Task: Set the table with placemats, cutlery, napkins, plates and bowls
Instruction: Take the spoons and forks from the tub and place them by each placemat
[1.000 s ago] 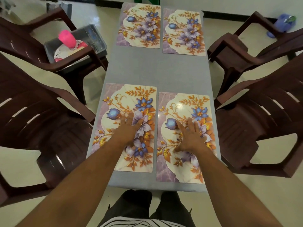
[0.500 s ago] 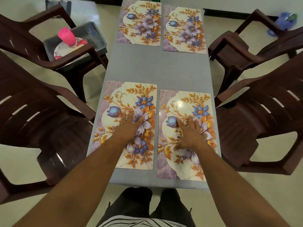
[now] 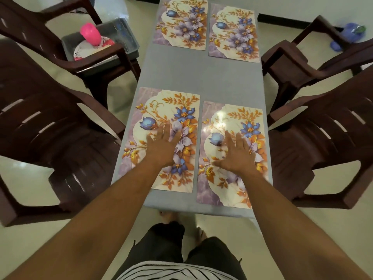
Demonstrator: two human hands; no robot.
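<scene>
On the near end of the grey table (image 3: 201, 75), two floral placemats lay side by side without touching: the near left placemat (image 3: 161, 110) and the near right placemat (image 3: 232, 122), each printed with blue and lilac flowers and orange leaves on a cream and mauve ground. The left hand (image 3: 162, 147) was spread over the near left placemat, fingers straight and released; the right hand (image 3: 235, 153) was spread likewise over the near right placemat. Motion blur prevented telling whether either palm pressed the mat or hovered just above it. Two matching far placemats (image 3: 207, 27) lay at the far end, their top edges cut off by the frame. Dark brown plastic armchairs (image 3: 50, 134) flanked both long sides. On the far left chair's seat stood a grey bin (image 3: 129, 40) holding a pink cup (image 3: 89, 34) and a patterned plate (image 3: 80, 51), partly hidden by the chair's armrest.
</scene>
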